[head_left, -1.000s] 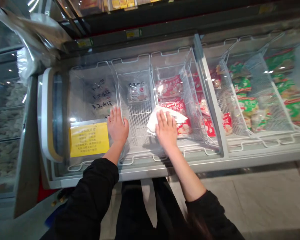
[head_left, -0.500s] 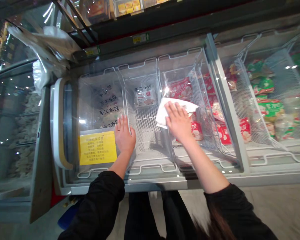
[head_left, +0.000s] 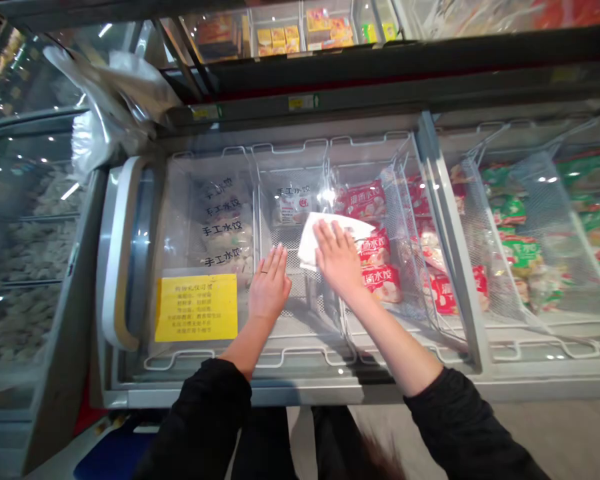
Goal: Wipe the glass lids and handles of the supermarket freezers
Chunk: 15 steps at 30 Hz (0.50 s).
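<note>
My right hand (head_left: pixel 337 257) lies flat with its fingers apart on a white cloth (head_left: pixel 307 240), pressing it against the clear glass lid (head_left: pixel 290 333) of a chest freezer. Whether the sheet is fabric or paper I cannot tell. To its left, my left hand (head_left: pixel 270 283) rests palm down on the same lid, fingers stretched out and holding nothing; a ring shows on one finger. Beneath the glass, red dumpling bags (head_left: pixel 380 283) lie near the cloth, partly covered by it. Labelled clear packs (head_left: pixel 223 230) sit in the wire basket on the left.
A yellow notice (head_left: pixel 196 308) is on the lid's left part, beside a curved white handle (head_left: pixel 117 253). Plastic bags (head_left: pixel 93 140) hang at the back left. A grey frame bar (head_left: pixel 453 233) borders the right section, which holds green bags (head_left: pixel 523 253). Boxed goods (head_left: pixel 277 40) stand behind.
The cloth has slid left across the glass under my right hand. My left hand has shifted a little right, closer to it. The view has tilted up, showing more goods behind.
</note>
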Each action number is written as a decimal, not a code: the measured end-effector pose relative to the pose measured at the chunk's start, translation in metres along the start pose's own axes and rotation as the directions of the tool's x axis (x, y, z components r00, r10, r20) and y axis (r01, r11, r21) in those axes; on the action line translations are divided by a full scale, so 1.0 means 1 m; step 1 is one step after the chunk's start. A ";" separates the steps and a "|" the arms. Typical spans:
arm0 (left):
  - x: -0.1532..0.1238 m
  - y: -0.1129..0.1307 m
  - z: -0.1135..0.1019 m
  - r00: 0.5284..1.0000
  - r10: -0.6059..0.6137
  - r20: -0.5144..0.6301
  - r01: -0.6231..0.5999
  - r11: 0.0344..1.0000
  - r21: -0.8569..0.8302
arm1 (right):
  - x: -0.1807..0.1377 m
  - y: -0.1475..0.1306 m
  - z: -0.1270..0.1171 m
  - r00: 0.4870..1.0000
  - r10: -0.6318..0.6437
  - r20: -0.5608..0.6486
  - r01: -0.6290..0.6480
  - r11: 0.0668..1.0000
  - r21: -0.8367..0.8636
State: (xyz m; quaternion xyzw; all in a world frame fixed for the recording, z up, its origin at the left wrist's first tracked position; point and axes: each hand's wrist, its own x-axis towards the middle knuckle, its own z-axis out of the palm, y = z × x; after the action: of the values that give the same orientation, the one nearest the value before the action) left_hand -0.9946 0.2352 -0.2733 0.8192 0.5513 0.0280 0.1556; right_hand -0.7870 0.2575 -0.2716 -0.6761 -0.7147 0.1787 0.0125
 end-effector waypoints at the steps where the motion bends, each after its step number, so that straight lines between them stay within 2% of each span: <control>1: 0.000 0.000 0.001 1.000 0.002 -0.011 -0.002 1.000 0.006 | 0.007 -0.015 0.003 0.995 -0.095 0.011 0.095 0.995 0.019; 4: 0.000 -0.002 0.003 0.999 0.007 -0.044 -0.007 1.000 0.017 | 0.035 -0.033 0.009 0.942 -0.335 0.012 0.334 0.940 0.065; 6: 0.000 -0.003 0.004 0.998 0.015 -0.064 -0.014 1.000 0.028 | 0.058 -0.019 0.006 0.932 -0.362 -0.009 0.362 0.931 0.050; 9: -0.001 -0.005 0.007 0.995 0.032 -0.095 -0.028 0.998 0.049 | 0.079 0.037 -0.009 0.980 -0.195 -0.035 0.194 0.981 -0.018; 11: -0.001 -0.005 0.008 0.992 0.041 -0.118 -0.035 0.998 0.059 | 0.075 0.086 -0.022 0.998 -0.021 -0.055 0.018 0.998 -0.057; 15: -0.002 -0.006 0.009 0.987 0.058 -0.148 -0.048 0.996 0.070 | 0.033 0.171 -0.036 0.949 0.278 -0.150 -0.291 0.954 -0.073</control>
State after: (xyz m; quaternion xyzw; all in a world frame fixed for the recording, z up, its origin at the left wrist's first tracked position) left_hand -0.9985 0.2337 -0.2830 0.8337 0.5403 0.0756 0.0858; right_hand -0.6159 0.3021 -0.2922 -0.7828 -0.6146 0.0972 0.0040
